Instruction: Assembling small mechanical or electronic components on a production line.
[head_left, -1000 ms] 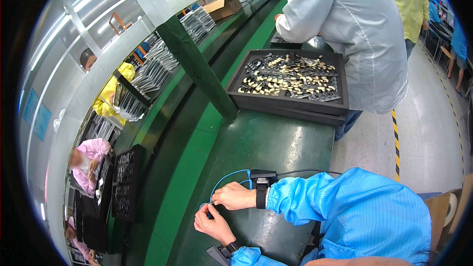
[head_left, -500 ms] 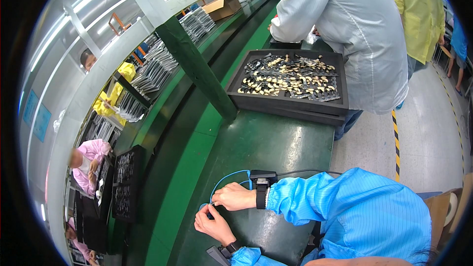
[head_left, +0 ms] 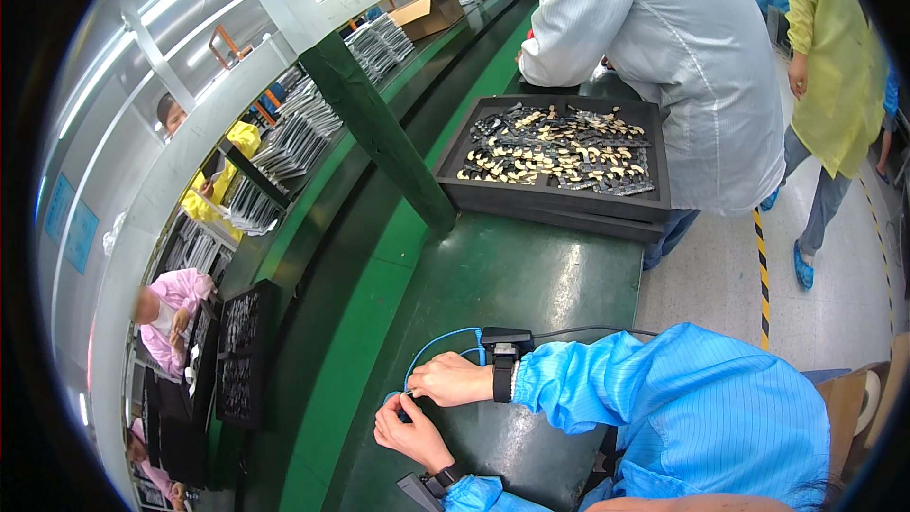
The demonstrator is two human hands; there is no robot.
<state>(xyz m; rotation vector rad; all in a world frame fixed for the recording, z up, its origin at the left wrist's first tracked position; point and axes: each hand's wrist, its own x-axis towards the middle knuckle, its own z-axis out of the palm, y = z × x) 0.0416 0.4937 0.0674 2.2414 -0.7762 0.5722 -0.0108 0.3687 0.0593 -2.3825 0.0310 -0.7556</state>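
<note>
My left hand (head_left: 414, 433) and my right hand (head_left: 450, 379) meet fingertip to fingertip just above the dark green tabletop (head_left: 512, 275). Both are closed in a pinch on a thin blue cord (head_left: 427, 345), which loops beside my right hand. A small pale bit shows between the fingertips, too small to name. The cord runs up to a black box-shaped device (head_left: 506, 336) at my right wrist, where a black strap (head_left: 503, 382) sits. On my left wrist is another dark band (head_left: 444, 480). Blue sleeves cover both arms.
A black tray (head_left: 559, 197) of dark and cream-coloured small parts stands ahead, by a person in a white coat (head_left: 682, 66). A green post (head_left: 379, 133) rises left of it. Across the green line, people in pink (head_left: 175, 313) sit near black trays (head_left: 245, 351). A yellow-coated person (head_left: 834, 66) walks at right.
The person in yellow has come closer along the aisle at right, and legs and blue shoe covers now show. My hands and the blue cord have not visibly moved.
</note>
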